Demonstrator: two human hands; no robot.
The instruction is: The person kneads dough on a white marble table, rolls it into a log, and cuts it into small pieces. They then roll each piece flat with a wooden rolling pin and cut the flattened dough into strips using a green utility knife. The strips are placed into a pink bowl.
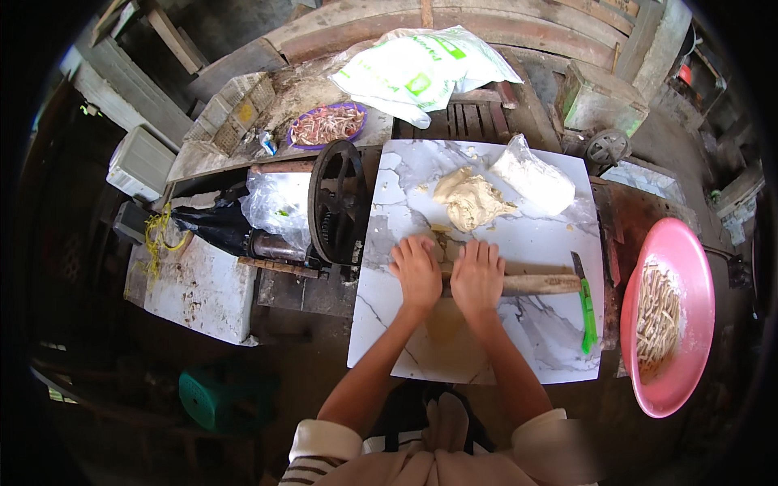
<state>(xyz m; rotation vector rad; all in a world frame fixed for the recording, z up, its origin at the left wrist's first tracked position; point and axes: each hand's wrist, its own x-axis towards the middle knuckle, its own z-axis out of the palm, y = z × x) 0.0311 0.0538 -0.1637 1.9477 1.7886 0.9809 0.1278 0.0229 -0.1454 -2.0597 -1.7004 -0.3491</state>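
Observation:
Both hands rest on a wooden rolling pin (541, 284) lying across a white marble-patterned board (381, 324). My left hand (417, 274) covers the pin's left end; my right hand (478, 279) bears on it a little further right. The palms sit on the pin, with the fingers curving forward over it. What lies beneath the hands is mostly hidden. Ahead of them is a rough lump of pale dough (472, 198), beside a clear plastic bag of white powder (535, 174). A green-handled knife (587, 312) lies at the board's right, close to the pin's end.
Right of the board stands a pink basin (698, 324) holding pale strips. To the left is a machine with a dark handwheel (317, 202). Behind are a purple plate (304, 146) of reddish strips, a large white sack (429, 69) and a wire basket (231, 113).

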